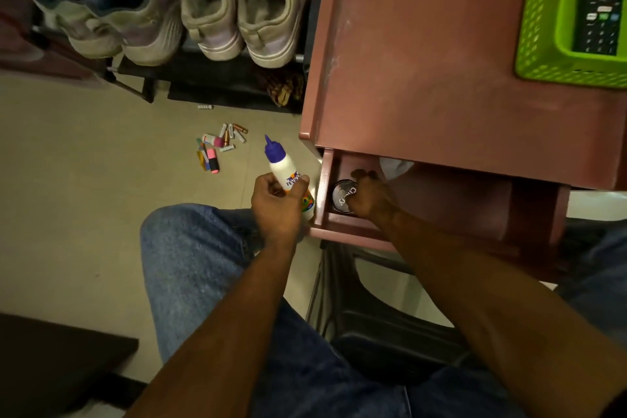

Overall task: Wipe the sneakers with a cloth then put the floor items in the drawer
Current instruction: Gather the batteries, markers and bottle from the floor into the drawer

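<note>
A seated person in blue jeans reaches into the pulled-out drawer (pixel 441 200) of a reddish-brown plastic cabinet (pixel 424 61). The right hand (pixel 368 195) sits inside the drawer, fingers curled round a round black tin with white lettering (pixel 342 195) near the drawer's left wall. The left hand (pixel 276 205) grips a white glue bottle with a blue pointed cap (pixel 285 170), held upright just outside the drawer's left edge. On the beige tiled floor (pixel 84 153) lies a scatter of batteries and coloured markers (pixel 219 148), well apart from both hands. Two pairs of pale, worn sneakers (pixel 210 7) stand on a dark rack behind. A lime-green plastic basket (pixel 539 27) holding a black remote control (pixel 600 0) rests on the cabinet top.
</note>
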